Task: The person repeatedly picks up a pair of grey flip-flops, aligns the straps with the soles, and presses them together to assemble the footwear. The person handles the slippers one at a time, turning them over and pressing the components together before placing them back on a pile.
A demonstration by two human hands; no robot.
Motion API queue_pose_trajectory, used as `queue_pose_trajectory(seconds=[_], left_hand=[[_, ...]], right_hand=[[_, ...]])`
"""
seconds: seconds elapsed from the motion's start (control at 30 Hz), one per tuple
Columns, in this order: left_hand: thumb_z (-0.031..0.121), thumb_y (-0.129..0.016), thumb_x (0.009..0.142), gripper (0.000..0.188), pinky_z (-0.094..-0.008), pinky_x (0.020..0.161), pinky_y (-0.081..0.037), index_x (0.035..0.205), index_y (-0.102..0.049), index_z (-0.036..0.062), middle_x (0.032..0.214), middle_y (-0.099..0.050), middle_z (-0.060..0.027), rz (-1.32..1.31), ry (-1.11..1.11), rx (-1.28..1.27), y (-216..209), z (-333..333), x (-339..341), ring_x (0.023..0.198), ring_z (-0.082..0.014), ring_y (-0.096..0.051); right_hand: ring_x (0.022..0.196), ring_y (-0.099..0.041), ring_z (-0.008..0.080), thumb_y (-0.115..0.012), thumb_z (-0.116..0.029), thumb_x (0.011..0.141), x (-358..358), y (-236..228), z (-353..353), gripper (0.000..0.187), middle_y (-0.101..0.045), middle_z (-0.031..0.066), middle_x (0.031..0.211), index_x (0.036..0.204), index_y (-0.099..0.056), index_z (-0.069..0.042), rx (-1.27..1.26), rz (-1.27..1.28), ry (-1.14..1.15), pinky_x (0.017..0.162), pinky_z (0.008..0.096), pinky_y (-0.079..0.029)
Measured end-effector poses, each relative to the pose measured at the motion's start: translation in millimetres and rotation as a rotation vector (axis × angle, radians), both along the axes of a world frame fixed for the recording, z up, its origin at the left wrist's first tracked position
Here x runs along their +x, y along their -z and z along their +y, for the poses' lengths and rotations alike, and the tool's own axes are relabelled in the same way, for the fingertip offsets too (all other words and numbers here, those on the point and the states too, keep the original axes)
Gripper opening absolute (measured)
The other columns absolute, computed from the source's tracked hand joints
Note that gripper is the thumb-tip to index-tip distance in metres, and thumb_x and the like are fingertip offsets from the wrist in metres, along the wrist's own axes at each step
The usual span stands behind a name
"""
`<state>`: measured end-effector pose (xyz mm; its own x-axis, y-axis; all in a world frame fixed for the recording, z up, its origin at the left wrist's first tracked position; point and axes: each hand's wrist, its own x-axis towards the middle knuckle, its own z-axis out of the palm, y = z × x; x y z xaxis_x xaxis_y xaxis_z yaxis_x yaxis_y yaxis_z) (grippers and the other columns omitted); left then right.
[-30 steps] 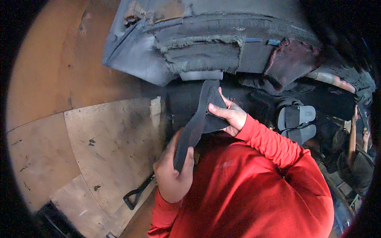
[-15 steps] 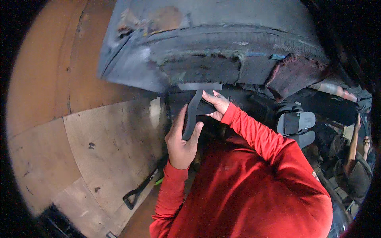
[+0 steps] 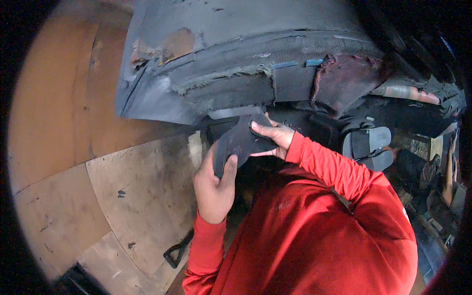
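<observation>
Dark grey sandal (image 3: 235, 145) just below grey cloth-hung structure (image 3: 236, 46); long axis slanting lower left to upper right, toe direction unclear. Left hand (image 3: 214, 194) grip clasping lower end, right hand (image 3: 278, 136) pinching upper part.

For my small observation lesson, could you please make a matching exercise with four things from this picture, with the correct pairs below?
1. Dark sandal
2. Grey sandals
3. Left sleeve
4. Cloth

A. Ragged-edged, dark red
B. Held by left hand and right hand
C. Bright red, smooth-edged
D. Right of the right hand, dark strap showing

Pairs: 1-B, 2-D, 3-C, 4-A
</observation>
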<state>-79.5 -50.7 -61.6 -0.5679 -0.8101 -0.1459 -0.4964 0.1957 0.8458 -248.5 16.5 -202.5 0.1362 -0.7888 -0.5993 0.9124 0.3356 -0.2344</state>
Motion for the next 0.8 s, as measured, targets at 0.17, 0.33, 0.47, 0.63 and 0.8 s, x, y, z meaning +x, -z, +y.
queue_pose_trajectory(seconds=[0.17, 0.33, 0.47, 0.63, 0.8], left_hand=[[0.011, -0.063, 0.095, 0.039, -0.0317, 0.088, -0.051, 0.130, -0.056, -0.0040, 0.112, -0.069, -0.0185, -0.148, -0.073, 0.034, -39, 34, 36, 0.103, -0.0186, -0.066], [0.008, -0.062, 0.094, 0.042, -0.0312, 0.095, -0.047, 0.133, -0.053, -0.0061, 0.121, -0.065, -0.0165, -0.117, -0.175, 0.141, -16, 81, 96, 0.108, -0.0192, -0.063], [0.012, -0.064, 0.094, 0.045, -0.0307, 0.100, -0.043, 0.135, -0.052, -0.0061, 0.126, -0.063, -0.0141, -0.039, -0.228, 0.288, 59, 99, 116, 0.113, -0.0179, -0.060], [0.015, -0.068, 0.092, 0.049, -0.0324, 0.100, -0.044, 0.134, -0.052, -0.0064, 0.128, -0.062, -0.0160, 0.197, -0.207, 0.046, 68, 76, 91, 0.114, -0.0213, -0.061], [0.018, -0.071, 0.091, 0.050, -0.0351, 0.095, -0.048, 0.133, -0.054, -0.0048, 0.125, -0.064, -0.0207, 0.048, -0.065, -0.144, 63, 1, 31, 0.112, -0.0273, -0.064]], right_hand=[[0.113, -0.062, 0.0240, -0.074, -0.022, 0.089, 30, -31, 12, 0.055, -0.063, 0.0034, 0.120, 0.137, -0.048, -0.021, -0.043, -0.022, 0.055, 0.095, 0.0491, -0.053], [0.107, -0.061, 0.0164, -0.078, -0.015, 0.086, 40, -31, 21, 0.081, -0.062, 0.0035, 0.123, 0.153, -0.033, -0.022, -0.153, 0.110, 0.050, 0.097, 0.0340, -0.050], [0.106, -0.054, 0.0087, -0.076, -0.010, 0.087, 40, -14, 30, 0.102, -0.058, -0.0013, 0.123, 0.159, -0.004, -0.022, -0.235, 0.815, -0.060, 0.100, 0.0273, -0.043], [0.106, -0.061, 0.0141, -0.074, -0.018, 0.090, 41, 19, 8, 0.088, -0.063, 0.0039, 0.119, 0.156, -0.016, -0.019, -0.224, 0.443, 0.030, 0.096, 0.0345, -0.050], [0.106, -0.066, 0.0243, -0.068, -0.024, 0.094, 33, 61, -40, 0.041, -0.065, 0.0078, 0.117, 0.131, -0.052, -0.014, -0.174, -0.045, 0.104, 0.093, 0.0503, -0.055]])
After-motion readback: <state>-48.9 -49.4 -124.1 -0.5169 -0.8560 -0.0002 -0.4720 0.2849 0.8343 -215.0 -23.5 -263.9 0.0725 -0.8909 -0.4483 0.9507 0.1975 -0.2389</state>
